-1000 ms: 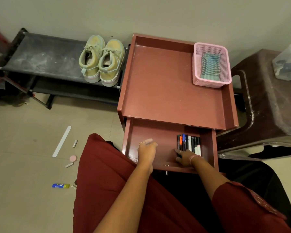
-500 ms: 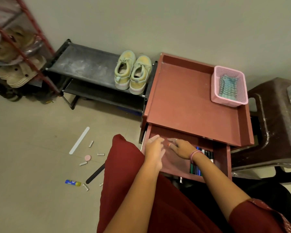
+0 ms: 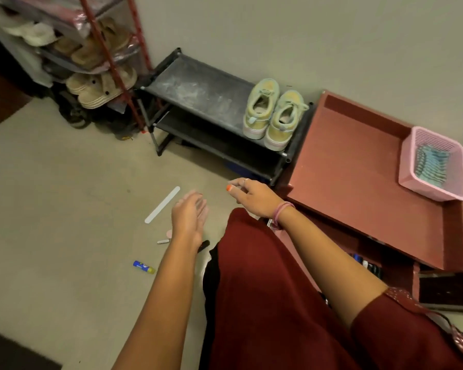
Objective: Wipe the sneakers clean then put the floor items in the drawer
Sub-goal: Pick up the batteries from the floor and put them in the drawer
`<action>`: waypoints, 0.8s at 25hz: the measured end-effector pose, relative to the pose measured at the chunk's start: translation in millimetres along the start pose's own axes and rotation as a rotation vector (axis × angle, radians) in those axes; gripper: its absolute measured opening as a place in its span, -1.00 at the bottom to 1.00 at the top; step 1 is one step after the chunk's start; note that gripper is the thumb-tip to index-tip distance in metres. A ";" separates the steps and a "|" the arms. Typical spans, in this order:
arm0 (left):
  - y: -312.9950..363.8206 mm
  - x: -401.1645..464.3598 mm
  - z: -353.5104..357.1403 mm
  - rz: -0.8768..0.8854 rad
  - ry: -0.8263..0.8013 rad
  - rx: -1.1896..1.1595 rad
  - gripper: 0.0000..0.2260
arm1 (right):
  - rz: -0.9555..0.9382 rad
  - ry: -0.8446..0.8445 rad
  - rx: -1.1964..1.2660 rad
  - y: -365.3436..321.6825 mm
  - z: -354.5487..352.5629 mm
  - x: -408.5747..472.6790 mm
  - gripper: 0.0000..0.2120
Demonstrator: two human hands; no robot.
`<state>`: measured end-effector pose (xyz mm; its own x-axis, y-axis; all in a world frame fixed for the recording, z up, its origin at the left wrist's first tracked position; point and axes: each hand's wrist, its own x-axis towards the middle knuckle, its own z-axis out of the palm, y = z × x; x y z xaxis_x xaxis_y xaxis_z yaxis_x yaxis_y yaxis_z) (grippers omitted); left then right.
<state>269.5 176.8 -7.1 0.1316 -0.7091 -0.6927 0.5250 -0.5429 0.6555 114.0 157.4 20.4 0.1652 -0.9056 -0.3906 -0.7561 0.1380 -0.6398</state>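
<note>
The head view looks down at two bare hands held out over the floor. The left hand has its fingers straight and loose, and it holds nothing. The picture is a bit blurry there. The right hand has its fingers a little bent; something small and orange shows at its fingertip, but I cannot tell if it is pinching a thing or if that is just a nail. A pink band goes round that wrist. Under the left hand, small things lie on the floor: a long white nail file, a small grey stick, a bit of a pink round thing, the end of a black file, and a blue and yellow tube nearer the person. A dark red knee sits between the two arms. To the right stands the red cabinet, and its drawer is pulled open under the front edge, with pens inside. A pink basket sits at the back right corner of the cabinet top, with a striped cloth in it. The sneakers stand side by side at the right end of the black shoe rack, touching each other, by the wall. More shoes fill a tall rack at the far left.
</note>
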 end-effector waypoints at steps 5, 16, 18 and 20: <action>5.2 69.2 -94.4 0.010 0.243 0.112 -0.80 | -0.010 -0.137 -0.039 -47.8 49.2 59.7 -0.68; -119.6 159.1 -223.2 -0.142 0.256 1.005 -0.81 | 0.032 -0.397 -0.474 -28.1 171.6 160.1 -0.63; -151.2 169.3 -227.9 -0.166 0.144 1.182 -0.75 | -0.036 -0.432 -0.549 -26.3 187.5 170.1 -0.62; -175.8 177.2 -226.9 -0.173 0.019 1.351 -0.70 | -0.105 -0.460 -0.591 -23.9 199.8 176.2 -0.63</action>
<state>391.4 248.7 -313.3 0.1657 -0.5871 -0.7924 -0.6883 -0.6443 0.3334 287.7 74.7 -165.4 0.4049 -0.6258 -0.6667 -0.9141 -0.2956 -0.2777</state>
